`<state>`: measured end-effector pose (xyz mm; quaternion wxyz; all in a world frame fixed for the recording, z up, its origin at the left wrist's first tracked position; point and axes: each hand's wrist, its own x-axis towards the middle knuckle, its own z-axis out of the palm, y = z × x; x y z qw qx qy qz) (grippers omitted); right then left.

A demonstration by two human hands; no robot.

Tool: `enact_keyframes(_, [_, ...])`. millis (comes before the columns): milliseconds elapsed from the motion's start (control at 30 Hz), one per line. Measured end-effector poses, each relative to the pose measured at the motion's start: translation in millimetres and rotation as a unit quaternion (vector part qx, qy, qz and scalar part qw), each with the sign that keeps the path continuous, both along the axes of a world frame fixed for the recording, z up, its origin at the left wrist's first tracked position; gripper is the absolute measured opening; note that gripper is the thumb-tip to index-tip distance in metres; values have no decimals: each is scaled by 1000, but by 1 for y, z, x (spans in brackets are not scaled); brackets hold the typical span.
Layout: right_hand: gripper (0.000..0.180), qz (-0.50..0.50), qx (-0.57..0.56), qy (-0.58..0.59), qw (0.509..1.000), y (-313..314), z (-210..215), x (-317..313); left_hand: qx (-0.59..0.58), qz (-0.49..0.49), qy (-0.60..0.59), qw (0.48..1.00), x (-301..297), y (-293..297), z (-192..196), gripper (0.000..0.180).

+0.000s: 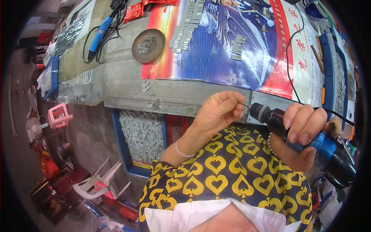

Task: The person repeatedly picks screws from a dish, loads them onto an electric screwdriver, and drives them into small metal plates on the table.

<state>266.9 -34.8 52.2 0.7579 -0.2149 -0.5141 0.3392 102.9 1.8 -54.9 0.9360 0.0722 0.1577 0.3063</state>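
My right hand [305,131] is wrapped round a blue and black electric drill [324,149], tilted so its black chuck [259,113] points left. A thin metal bit [245,104] sticks out of the chuck. The thumb and forefinger of my left hand [221,112] pinch at the bit's tip; whether a small part is also between them is hidden. Above my hands, small grey metal plates [184,34] lie in overlapping rows on a colourful poster [216,63]. A smaller group of plates [237,47] is to their right. Two loose plates [145,86] rest nearer the table edge.
A round brown dish [157,48] holds small metal screws. Farther left lies a blue corded tool [101,34]. Below the table edge stands a blue bin [123,145] full of grey parts. A black cable [288,63] crosses the poster, and another blue bin [329,73] is at right.
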Motion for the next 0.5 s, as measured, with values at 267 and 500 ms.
enact_keyframes(267, [44,29,20,-44,998,8,-3,4,-7,-1,-13,1000,1,-1,-6,24])
enact_keyframes(500, [44,11,11,-28,999,4,-3,3,-7,21,-9,1000,2,-3,-1,35])
